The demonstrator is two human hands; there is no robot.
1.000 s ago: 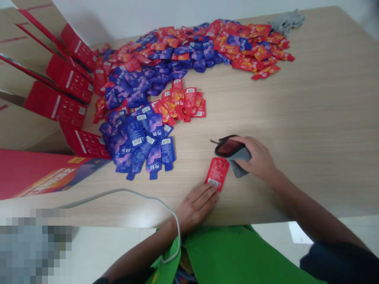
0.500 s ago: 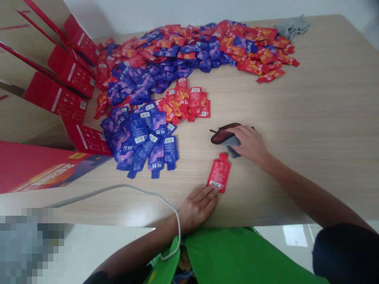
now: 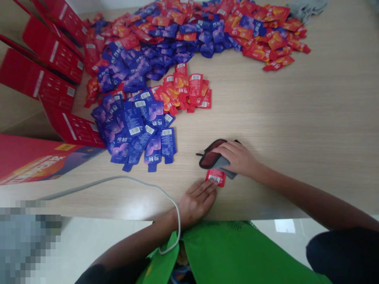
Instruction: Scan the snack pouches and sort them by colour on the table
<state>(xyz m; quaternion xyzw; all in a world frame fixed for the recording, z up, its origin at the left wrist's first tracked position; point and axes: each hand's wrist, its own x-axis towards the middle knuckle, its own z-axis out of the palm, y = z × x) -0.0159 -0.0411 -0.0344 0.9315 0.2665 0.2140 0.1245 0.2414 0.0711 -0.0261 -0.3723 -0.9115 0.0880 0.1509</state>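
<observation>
A red sachet (image 3: 217, 177) lies flat on the table near its front edge. Its barcode end is uncovered, while the upper part with the spout is hidden. My left hand (image 3: 199, 201) rests palm down, its outstretched fingertips pressing that barcode end. In my right hand (image 3: 237, 157) is a dark grey pouch-like thing (image 3: 211, 157) with a black rim and a reddish-brown face. It overlaps the sachet's upper part; whether they touch, I cannot tell. To the left, blue sachets (image 3: 154, 150) lie flat in an overlapping group, beside a smaller group of red sachets (image 3: 195, 88).
A long heap of filled red and blue sachets (image 3: 166, 51) spreads across the back. Red boxes (image 3: 56, 85) stand at the left. A grey cloth (image 3: 308, 10) lies at the back right. A pale cable (image 3: 142, 182) crosses the table to my left arm.
My right hand has brought the pouch-like thing down and left over the upper part of the red sachet. My left hand stays on the sachet's lower end. The camera view has shifted slightly.
</observation>
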